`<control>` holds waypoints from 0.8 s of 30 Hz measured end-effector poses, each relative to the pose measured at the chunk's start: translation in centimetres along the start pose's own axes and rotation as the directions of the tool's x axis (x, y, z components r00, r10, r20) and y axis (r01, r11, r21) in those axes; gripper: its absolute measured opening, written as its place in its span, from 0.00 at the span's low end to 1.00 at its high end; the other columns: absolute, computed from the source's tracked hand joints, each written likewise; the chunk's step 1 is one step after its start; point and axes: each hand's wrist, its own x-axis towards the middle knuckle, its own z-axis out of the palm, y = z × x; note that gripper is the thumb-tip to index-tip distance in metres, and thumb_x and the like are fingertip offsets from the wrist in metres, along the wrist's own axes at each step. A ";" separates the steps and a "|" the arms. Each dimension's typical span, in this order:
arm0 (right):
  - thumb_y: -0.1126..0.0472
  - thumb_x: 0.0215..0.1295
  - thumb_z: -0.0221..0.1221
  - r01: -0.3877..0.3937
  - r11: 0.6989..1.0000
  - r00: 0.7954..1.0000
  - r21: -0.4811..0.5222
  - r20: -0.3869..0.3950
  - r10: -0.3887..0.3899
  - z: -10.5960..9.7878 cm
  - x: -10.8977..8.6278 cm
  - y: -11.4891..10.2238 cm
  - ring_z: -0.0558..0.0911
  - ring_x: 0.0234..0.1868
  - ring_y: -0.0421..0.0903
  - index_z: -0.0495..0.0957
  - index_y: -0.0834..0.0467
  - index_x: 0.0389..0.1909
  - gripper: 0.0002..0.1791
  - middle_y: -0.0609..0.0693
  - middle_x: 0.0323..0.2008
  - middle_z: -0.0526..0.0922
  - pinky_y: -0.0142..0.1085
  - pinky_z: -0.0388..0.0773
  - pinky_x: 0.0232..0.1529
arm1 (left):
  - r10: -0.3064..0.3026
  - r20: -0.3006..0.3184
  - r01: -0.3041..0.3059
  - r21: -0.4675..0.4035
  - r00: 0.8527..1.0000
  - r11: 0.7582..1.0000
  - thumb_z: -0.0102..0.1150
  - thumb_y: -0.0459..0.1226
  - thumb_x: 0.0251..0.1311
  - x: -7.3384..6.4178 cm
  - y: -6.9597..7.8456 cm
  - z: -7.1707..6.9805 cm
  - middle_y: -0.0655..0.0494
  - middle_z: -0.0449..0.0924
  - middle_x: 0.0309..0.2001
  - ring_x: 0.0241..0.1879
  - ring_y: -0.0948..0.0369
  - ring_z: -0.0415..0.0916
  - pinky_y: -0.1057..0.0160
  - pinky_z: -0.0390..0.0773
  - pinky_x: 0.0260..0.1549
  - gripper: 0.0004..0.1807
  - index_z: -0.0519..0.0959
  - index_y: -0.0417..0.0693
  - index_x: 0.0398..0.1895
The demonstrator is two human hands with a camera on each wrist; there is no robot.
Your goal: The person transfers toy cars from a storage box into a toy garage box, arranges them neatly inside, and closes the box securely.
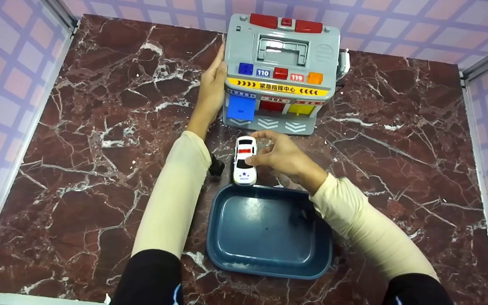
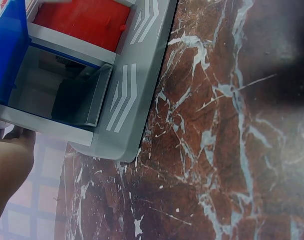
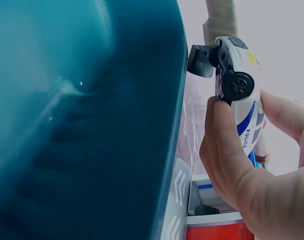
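My right hand (image 1: 285, 157) pinches a white toy police car (image 1: 244, 173) between thumb and fingers, just beyond the far rim of a tray. In the right wrist view, the raised car (image 3: 247, 95) shows its black wheels and a "POLICE" marking. A grey toy emergency station (image 1: 328, 51) stands beyond the car. Against the station's left side lies my left hand (image 1: 212, 89), fingers extended; it is mostly cut off in the left wrist view. The station's blue door (image 1: 240, 108) is swung up, revealing an open bay (image 2: 57, 90). Its red door (image 2: 84, 22) is down.
The dark blue tray (image 1: 269, 273) sits between my forearms. A yellow door (image 1: 301, 109) closes the station's right bay. Brown marbled tabletop (image 1: 112, 106) surrounds everything, with patterned panels (image 1: 396, 25) along the back and sides.
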 end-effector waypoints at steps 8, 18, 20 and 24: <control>0.76 0.58 0.65 -0.015 0.993 1.000 0.119 0.005 0.014 -0.3 1.3 -0.2 0.85 0.31 0.45 0.65 0.65 0.68 0.36 0.58 0.38 0.83 0.42 0.87 0.40 | -0.034 -0.006 0.034 -0.011 0.999 0.999 0.40 0.40 0.80 -0.1 0.2 0.0 0.58 0.71 0.70 0.62 0.64 0.73 0.75 0.67 0.63 0.26 0.58 0.60 0.78; 0.78 0.59 0.63 -0.018 0.988 0.999 0.151 -0.030 0.023 -0.7 2.5 -0.1 0.85 0.35 0.44 0.64 0.66 0.68 0.36 0.59 0.40 0.83 0.43 0.85 0.48 | -0.046 0.008 0.046 0.012 0.999 0.999 0.38 0.37 0.80 -1.1 2.0 0.1 0.54 0.65 0.73 0.71 0.64 0.64 0.75 0.61 0.67 0.27 0.56 0.54 0.79; 0.78 0.59 0.63 -0.020 0.989 0.999 0.146 -0.033 0.025 -0.7 2.8 -0.1 0.85 0.35 0.44 0.64 0.66 0.68 0.36 0.58 0.40 0.83 0.45 0.84 0.50 | -0.036 0.010 0.036 0.011 0.999 0.999 0.38 0.37 0.80 -0.9 1.6 0.1 0.54 0.64 0.74 0.72 0.65 0.61 0.76 0.59 0.69 0.27 0.56 0.54 0.79; 0.76 0.59 0.64 -0.026 0.993 0.999 0.116 -0.040 0.031 -1.0 3.2 -0.1 0.84 0.34 0.43 0.64 0.64 0.69 0.36 0.56 0.38 0.84 0.50 0.81 0.56 | -0.023 0.011 0.023 -0.017 1.000 1.000 0.38 0.39 0.80 -0.2 0.5 0.0 0.56 0.65 0.74 0.72 0.66 0.62 0.75 0.59 0.68 0.27 0.57 0.58 0.78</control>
